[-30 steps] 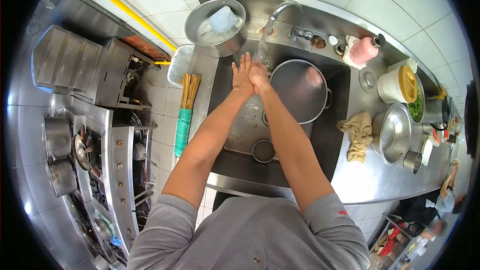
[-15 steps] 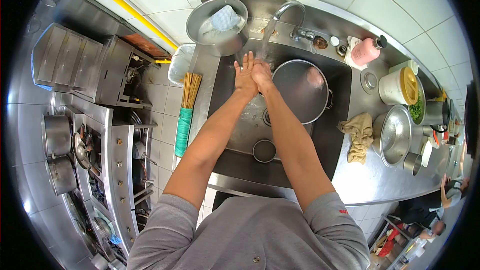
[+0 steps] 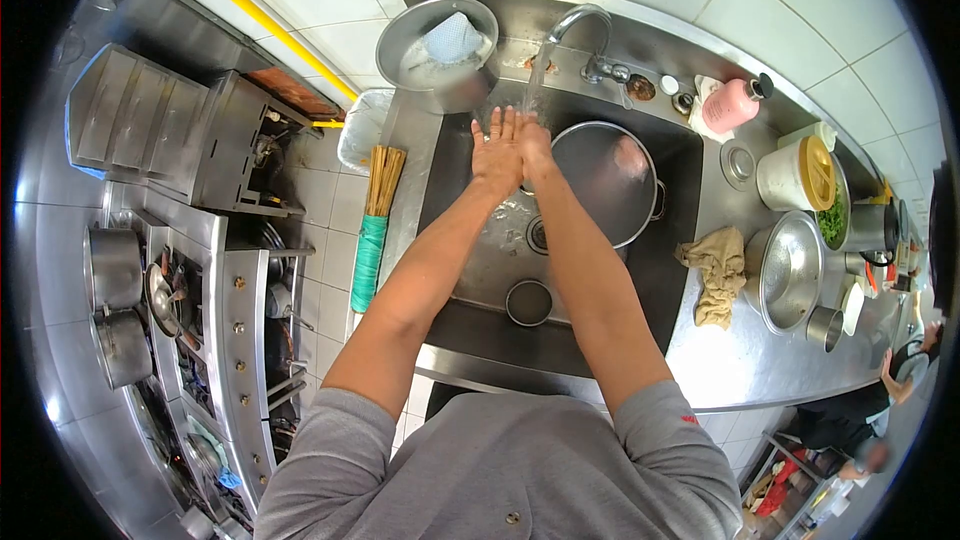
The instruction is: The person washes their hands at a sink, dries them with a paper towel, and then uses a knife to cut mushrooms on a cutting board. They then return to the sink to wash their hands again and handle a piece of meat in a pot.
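My left hand [image 3: 496,152] is held over the sink with its back up and its fingers stretched out. Against its thumb side lies my right hand [image 3: 536,144]; its fingers are turned down and mostly hidden, so their grip cannot be made out. Both hands are wet and touch each other beneath the running tap [image 3: 582,15]. Water falls onto them and splashes into the steel sink [image 3: 490,275]. Right of the hands, a large round pot [image 3: 600,195] with a side handle stands in the sink, with something pinkish at its far side. A small round bowl [image 3: 528,302] sits nearer.
At the sink's back left corner is a pot [image 3: 385,45] holding a pale blue cloth [image 3: 452,38]. A bamboo brush [image 3: 370,240] leans at left. The right counter holds a pink bottle [image 3: 730,105], a beige rag [image 3: 715,275] and a metal bowl [image 3: 785,270]. Another person [image 3: 850,410] is far right.
My right hand has slid off the left hand's fingers to its side, and the left fingers show more fully. Both hands have moved slightly. The tap still runs.
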A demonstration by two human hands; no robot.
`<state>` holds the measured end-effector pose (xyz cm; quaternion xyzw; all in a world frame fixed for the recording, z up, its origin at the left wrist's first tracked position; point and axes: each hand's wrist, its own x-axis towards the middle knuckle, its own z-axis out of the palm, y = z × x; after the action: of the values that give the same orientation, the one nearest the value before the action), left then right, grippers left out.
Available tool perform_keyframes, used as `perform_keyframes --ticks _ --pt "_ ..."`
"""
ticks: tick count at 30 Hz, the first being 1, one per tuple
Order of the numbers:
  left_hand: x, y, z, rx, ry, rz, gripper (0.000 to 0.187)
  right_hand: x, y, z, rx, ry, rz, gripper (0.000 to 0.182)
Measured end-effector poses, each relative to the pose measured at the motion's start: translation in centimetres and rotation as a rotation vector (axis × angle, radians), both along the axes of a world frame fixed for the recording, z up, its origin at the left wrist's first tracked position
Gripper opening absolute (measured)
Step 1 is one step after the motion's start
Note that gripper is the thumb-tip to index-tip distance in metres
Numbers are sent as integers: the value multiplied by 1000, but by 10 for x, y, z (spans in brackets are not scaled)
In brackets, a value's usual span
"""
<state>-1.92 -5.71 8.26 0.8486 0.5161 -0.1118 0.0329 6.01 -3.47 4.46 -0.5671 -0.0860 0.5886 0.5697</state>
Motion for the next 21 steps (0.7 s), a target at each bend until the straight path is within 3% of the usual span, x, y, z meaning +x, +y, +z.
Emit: perform_keyframes --ticks 3,6,9,12,14,17,19,21 --pt "0 -3 -2 33 28 -22 86 8 8 1 -149 -146 181 54" --pt "1 -5 1 8 60 -63 86 9 -1 10 -78 -215 287 56" --pt "0 -8 5 15 17 -83 85 12 1 10 -94 -257 290 57" --pt "1 -7 7 8 -2 -89 85 10 2 14 -115 -173 139 55" --pt "2 -6 8 8 -22 -73 86 20 23 -46 -135 -97 103 47" --pt "2 -3 1 29 -94 -23 87 23 30 -66 -176 37 44 41" --pt "-1 0 -6 30 -143 15 88 25 24 -51 -207 38 103 39" --pt "-4 1 2 6 -106 20 87 27 3 2 -233 -56 264 35"
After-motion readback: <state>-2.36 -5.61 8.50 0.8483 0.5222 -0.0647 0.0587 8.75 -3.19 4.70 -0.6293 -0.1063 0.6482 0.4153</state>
